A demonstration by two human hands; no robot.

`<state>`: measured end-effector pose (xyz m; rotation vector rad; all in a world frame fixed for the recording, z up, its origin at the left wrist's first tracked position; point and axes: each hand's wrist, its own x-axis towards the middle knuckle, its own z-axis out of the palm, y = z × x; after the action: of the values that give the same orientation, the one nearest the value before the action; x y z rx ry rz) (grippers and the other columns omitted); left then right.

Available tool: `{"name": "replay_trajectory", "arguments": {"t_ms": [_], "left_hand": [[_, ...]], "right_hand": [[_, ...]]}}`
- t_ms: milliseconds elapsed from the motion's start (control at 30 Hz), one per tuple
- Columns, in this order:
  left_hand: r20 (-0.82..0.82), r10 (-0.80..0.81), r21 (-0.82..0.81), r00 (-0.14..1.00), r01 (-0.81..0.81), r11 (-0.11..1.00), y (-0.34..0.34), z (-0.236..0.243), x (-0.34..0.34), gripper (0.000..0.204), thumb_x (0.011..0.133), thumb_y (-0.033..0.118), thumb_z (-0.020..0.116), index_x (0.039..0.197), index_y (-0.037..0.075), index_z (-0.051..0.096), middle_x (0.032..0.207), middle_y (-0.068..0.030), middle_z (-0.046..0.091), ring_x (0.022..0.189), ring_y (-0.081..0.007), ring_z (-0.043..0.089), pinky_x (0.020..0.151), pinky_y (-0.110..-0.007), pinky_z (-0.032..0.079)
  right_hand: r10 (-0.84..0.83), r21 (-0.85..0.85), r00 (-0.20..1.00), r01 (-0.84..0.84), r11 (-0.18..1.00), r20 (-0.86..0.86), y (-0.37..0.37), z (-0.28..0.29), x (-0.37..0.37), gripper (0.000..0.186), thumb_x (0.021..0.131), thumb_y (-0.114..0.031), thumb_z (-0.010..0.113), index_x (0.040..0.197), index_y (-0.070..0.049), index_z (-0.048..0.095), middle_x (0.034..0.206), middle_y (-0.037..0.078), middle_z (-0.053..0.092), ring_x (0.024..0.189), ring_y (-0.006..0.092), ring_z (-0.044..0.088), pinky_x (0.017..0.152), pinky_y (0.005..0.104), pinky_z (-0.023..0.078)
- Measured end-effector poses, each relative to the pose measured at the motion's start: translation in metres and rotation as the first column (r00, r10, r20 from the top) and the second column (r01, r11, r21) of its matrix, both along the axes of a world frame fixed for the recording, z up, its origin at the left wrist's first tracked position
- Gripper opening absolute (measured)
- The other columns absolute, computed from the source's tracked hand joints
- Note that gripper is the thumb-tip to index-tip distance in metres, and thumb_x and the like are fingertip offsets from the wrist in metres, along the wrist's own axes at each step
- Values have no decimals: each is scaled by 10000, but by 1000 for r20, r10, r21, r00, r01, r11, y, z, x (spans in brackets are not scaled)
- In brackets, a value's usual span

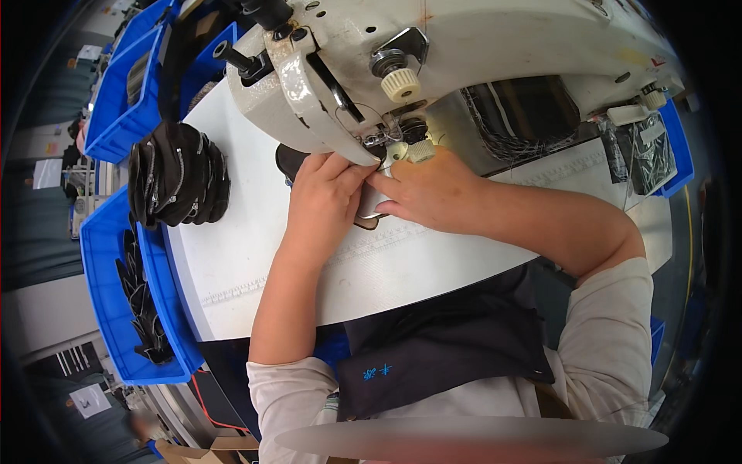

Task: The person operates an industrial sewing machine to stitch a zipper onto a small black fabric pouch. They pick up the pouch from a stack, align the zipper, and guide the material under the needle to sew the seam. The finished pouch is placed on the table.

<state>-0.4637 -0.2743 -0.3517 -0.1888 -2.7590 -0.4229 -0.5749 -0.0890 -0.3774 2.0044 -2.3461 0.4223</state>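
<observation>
Cloth (290, 161), dark and mostly covered, lies on a white surface (247, 251) at the needle end of a sewing machine (502, 39), flanked by a person's left hand (325, 197) and right hand (434, 189), seemingly set close to keep it flat and steady. The left hand's grip curls nearly closed over the cloth; the right hand's shows a small gap between thumb and forefinger. Whether either pinches or merely presses, one cannot tell. Zipped pouches (178, 174) stand stacked at left, probably clear of the elbows yet reachable, near a blue bin (174, 309) of dark pieces (139, 298); striped panels (533, 112) rest beneath the machine's arm.
</observation>
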Motion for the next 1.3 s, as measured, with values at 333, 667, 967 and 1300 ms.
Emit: {"name": "replay_trajectory", "arguments": {"t_ms": [333, 667, 967, 1300], "left_hand": [[-6, -27, 65, 1000, 27, 998, -5, 4, 3, 316, 748, -21, 752, 1048, 75, 790, 1040, -39, 691, 1018, -281, 643, 832, -396, 563], [-92, 111, 9, 990, -111, 994, 6, -15, 3, 246, 784, 9, 755, 1015, 92, 748, 1051, -23, 696, 959, -248, 659, 768, -375, 579], [-36, 70, 90, 997, -66, 994, 4, -9, 2, 285, 807, -25, 727, 1057, 101, 779, 1040, -51, 712, 888, -297, 679, 737, -393, 544], [51, 72, 165, 996, -79, 983, 1, 1, 5, 240, 786, 13, 725, 1009, 68, 796, 1035, -42, 708, 996, -269, 653, 839, -379, 567]], "right_hand": [[13, -164, 992, -34, 986, -126, 1, 4, 5, 423, 957, -401, 698, 1132, -16, 689, 1208, 121, 657, 826, 243, 689, 681, 379, 532], [-19, -101, 994, 8, 995, -111, 4, 3, 10, 428, 915, -416, 741, 1175, -76, 715, 754, 31, 597, 628, 197, 620, 533, 340, 489], [-11, -66, 998, 7, 998, -59, 4, -1, 7, 453, 925, -427, 733, 1235, -102, 676, 710, 29, 596, 567, 198, 620, 508, 344, 486], [1, -227, 969, -59, 972, -246, 2, 6, 3, 417, 927, -419, 718, 1112, -47, 679, 1067, 110, 680, 849, 206, 678, 684, 356, 491]]}}
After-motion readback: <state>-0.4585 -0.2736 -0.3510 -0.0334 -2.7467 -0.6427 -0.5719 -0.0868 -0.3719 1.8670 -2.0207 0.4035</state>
